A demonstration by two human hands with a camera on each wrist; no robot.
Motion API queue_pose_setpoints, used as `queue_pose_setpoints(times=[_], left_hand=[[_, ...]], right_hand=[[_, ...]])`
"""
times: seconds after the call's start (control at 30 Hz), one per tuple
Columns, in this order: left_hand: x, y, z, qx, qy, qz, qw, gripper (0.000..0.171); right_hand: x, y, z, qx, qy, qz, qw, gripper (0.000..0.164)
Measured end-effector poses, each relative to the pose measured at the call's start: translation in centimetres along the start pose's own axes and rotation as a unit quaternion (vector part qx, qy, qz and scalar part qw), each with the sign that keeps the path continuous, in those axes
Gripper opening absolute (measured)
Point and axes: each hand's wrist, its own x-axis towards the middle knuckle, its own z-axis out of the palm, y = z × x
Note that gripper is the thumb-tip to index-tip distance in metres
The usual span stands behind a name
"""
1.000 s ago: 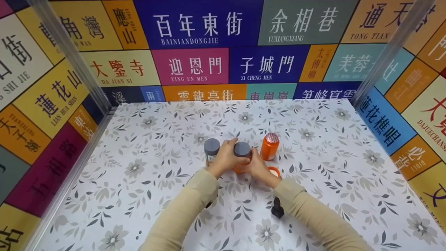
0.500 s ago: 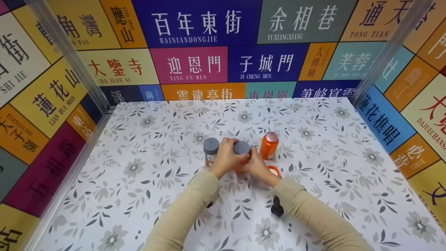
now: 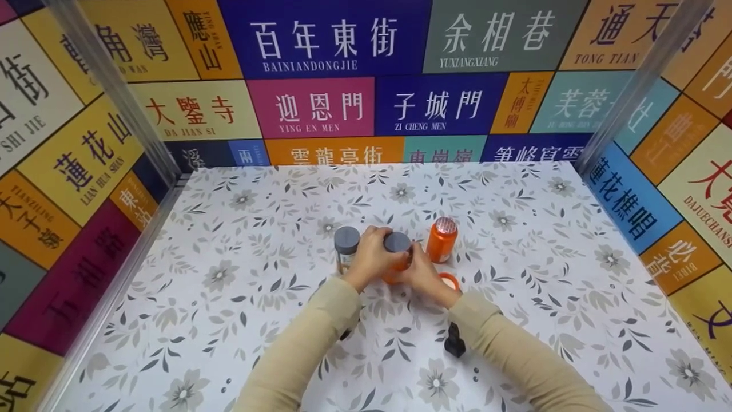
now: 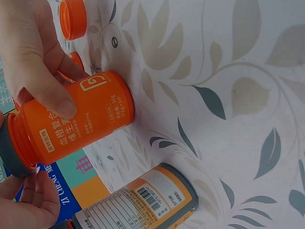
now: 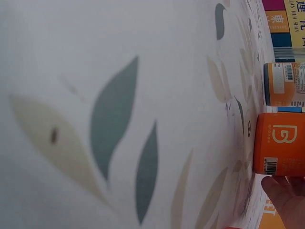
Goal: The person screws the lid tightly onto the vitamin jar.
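In the head view both hands meet at an orange supplement bottle (image 4: pixel 81 114) with a grey lid (image 3: pixel 397 242). My left hand (image 3: pixel 373 261) holds the bottle's lid, its fingers (image 4: pixel 43 191) at the lid's rim in the left wrist view. Lower down, my right hand (image 3: pixel 426 276) grips the orange body, the thumb laid across the printed label. In the right wrist view this hand's fingertips (image 5: pixel 272 187) press against the side of the bottle. A second grey-lidded bottle (image 3: pixel 346 245), with an orange and white label, stands just left of the left hand.
An orange bottle (image 3: pixel 442 240) with a silvery top stands beyond the right hand. An orange cap with a white inside (image 3: pixel 450 281) lies by the right wrist. A small black object (image 3: pixel 455 342) shows beside the right sleeve. Sign-printed panels (image 3: pixel 337 34) border the flower-patterned table (image 3: pixel 274 206).
The head view has shifted very slightly. Both hands keep the same hold on the bottle and its lid, and the other bottles stand where they were.
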Motion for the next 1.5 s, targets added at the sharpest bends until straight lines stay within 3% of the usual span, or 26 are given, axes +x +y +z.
queue_pose_setpoints(times=[0.17, 0.57, 0.8, 1.03, 1.13, 1.23, 1.37, 1.5], left_hand=[[0.0, -0.2, 0.0, -0.007, -0.009, -0.003, 0.9999, 0.058], [-0.1, -0.8, -0.4, -0.050, -0.034, 0.035, 0.9975, 0.060], [0.0, -1.0, -0.9, -0.043, -0.061, 0.051, 0.9959, 0.057], [0.5, -1.2, -1.7, 0.002, -0.111, 0.086, 0.9901, 0.054], [0.6, -1.2, -1.8, -0.003, -0.121, 0.083, 0.9893, 0.054], [0.4, -1.0, -1.5, -0.019, -0.106, 0.054, 0.9927, 0.064], [-0.2, -0.6, -0.6, -0.032, -0.056, -0.003, 0.9979, 0.076], [-0.5, -0.4, 0.3, -0.018, -0.011, -0.012, 0.9997, 0.067]], right_hand=[[0.0, -0.1, -0.1, 0.004, -0.007, 0.006, 1.000, 0.075], [0.1, -0.1, -0.1, -0.017, -0.012, 0.012, 1.000, 0.071], [0.2, -0.1, -0.1, -0.007, -0.014, 0.017, 1.000, 0.074], [0.1, -0.1, 0.0, 0.001, -0.021, 0.021, 1.000, 0.068], [0.2, -0.1, 0.0, -0.003, -0.020, 0.019, 1.000, 0.067], [0.2, -0.1, -0.1, -0.005, -0.015, 0.020, 1.000, 0.068], [0.1, 0.1, -0.1, 0.002, -0.015, 0.023, 1.000, 0.070], [0.0, 0.1, -0.1, 0.010, -0.016, 0.026, 0.999, 0.071]])
